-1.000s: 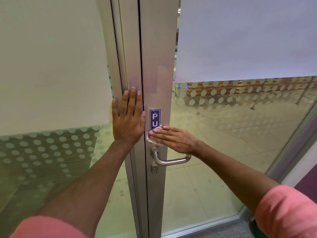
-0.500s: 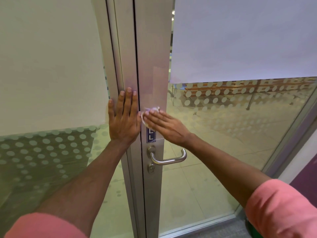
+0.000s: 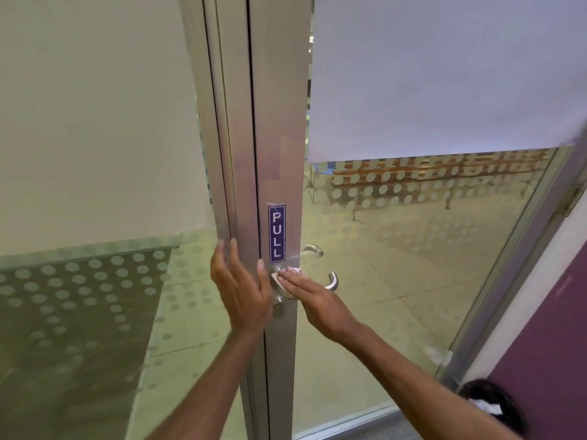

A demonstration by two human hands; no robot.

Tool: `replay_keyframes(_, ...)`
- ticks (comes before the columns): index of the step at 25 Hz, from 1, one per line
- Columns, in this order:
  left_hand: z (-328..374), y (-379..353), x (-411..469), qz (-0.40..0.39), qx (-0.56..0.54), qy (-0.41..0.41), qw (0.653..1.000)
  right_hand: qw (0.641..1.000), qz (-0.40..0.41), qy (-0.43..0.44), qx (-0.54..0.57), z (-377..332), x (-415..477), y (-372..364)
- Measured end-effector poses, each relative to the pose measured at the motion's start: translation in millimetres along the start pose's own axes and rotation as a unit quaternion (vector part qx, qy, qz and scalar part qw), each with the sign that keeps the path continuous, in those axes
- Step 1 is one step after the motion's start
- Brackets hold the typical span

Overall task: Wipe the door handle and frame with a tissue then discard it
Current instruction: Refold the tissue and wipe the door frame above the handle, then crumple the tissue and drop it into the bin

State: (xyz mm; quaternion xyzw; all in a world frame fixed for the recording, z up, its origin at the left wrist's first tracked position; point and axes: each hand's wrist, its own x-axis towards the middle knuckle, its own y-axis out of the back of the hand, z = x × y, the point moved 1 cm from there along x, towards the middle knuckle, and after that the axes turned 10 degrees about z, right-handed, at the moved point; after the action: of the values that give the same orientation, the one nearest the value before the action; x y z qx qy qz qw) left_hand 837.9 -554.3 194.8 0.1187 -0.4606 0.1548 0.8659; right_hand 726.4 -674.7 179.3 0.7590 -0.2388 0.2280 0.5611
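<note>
A glass door with a brushed metal frame (image 3: pixel 279 154) stands in front of me, bearing a blue PULL sticker (image 3: pixel 277 233). Just below the sticker my right hand (image 3: pixel 314 300) lies flat and presses a crumpled white tissue (image 3: pixel 287 276) onto the base of the silver lever handle (image 3: pixel 332 282); only the handle's curved end shows past the hand. My left hand (image 3: pixel 241 290) hovers edge-on, fingers apart and empty, by the seam between door and fixed frame. The keyhole (image 3: pixel 278 309) sits between both hands.
A fixed glass panel with frosted dots (image 3: pixel 79 296) is on the left. White paper (image 3: pixel 444 74) covers the door's upper glass. A purple wall (image 3: pixel 546 328) and a dark bin with a white liner (image 3: pixel 490 404) are at the lower right.
My right hand has slid the tissue down from above the PULL sticker to the handle base. My left hand has lifted off the frame and turned edge-on. The view has shifted.
</note>
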Motion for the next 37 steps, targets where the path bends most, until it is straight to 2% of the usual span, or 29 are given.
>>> replay_keyframes(1,1,10,-27,-0.01,-0.049,0.111,0.993,1.0,0.022,-0.008,0.001,-8,-15,-8)
replay_keyframes(2,2,19,-51,-0.034,-0.101,0.224,0.969,0.999,0.036,-0.019,0.002,-14,-30,-17)
replay_keyframes(3,2,25,-74,-0.066,-0.15,0.334,0.928,0.998,0.041,-0.043,0.004,-21,-45,-25)
replay_keyframes(4,1,29,-93,-0.096,-0.199,0.448,0.866,0.997,0.037,-0.074,0.006,-27,-60,-32)
replay_keyframes(5,-1,33,-109,-0.128,-0.242,0.549,0.79,0.994,0.028,-0.105,0.008,-31,-77,-39)
replay_keyframes(6,-2,37,-124,-0.163,-0.269,0.62,0.719,0.99,0.013,-0.141,0.015,-35,-93,-46)
replay_keyframes(7,-3,41,-138,-0.206,-0.287,0.657,0.666,0.981,-0.002,-0.19,0.036,-39,-110,-52)
replay_keyframes(8,-2,44,-153,-0.249,-0.297,0.672,0.631,0.967,-0.019,-0.247,0.065,-43,-125,-57)
replay_keyframes(10,1,51,-185,-0.297,-0.299,0.69,0.588,0.95,-0.048,-0.298,0.081,-47,-152,-63)
replay_keyframes(13,11,55,-225,-0.324,-0.283,0.722,0.542,0.942,-0.086,-0.312,0.091,-43,-189,-56)
replay_keyframes(15,24,53,-246,-0.34,-0.274,0.732,0.524,0.946,-0.082,-0.3,0.09,-33,-211,-39)
replay_keyframes(17,41,45,-263,-0.348,-0.271,0.734,0.516,0.922,-0.005,-0.371,0.111,-17,-230,-14)
replay_keyframes(18,53,40,-270,-0.359,-0.268,0.731,0.515,0.899,0.047,-0.418,0.123,-7,-240,0)
replay_keyframes(20,85,24,-285,-0.388,-0.266,0.718,0.513,0.829,0.125,-0.517,0.171,16,-263,28)
replay_keyframes(22,120,8,-301,-0.417,-0.265,0.699,0.518,0.747,0.159,-0.594,0.252,43,-289,55)
replay_keyframes(23,138,-1,-310,-0.431,-0.262,0.687,0.523,0.722,0.164,-0.614,0.274,56,-304,68)
replay_keyframes(26,189,-23,-339,-0.477,-0.25,0.647,0.54,0.703,0.158,-0.628,0.295,90,-345,105)
replay_keyframes(29,230,-41,-364,-0.523,-0.224,0.607,0.555,0.675,0.213,-0.64,0.301,117,-377,139)
replay_keyframes(32,266,-55,-382,-0.542,-0.207,0.562,0.59,0.65,0.271,-0.647,0.292,140,-403,168)
replay_keyframes(34,282,-64,-391,-0.559,-0.223,0.517,0.609,0.645,0.293,-0.651,0.272,156,-417,181)
replay_keyframes(37,300,-88,-408,-0.639,-0.236,0.407,0.609,0.662,0.294,-0.648,0.235,181,-429,195)
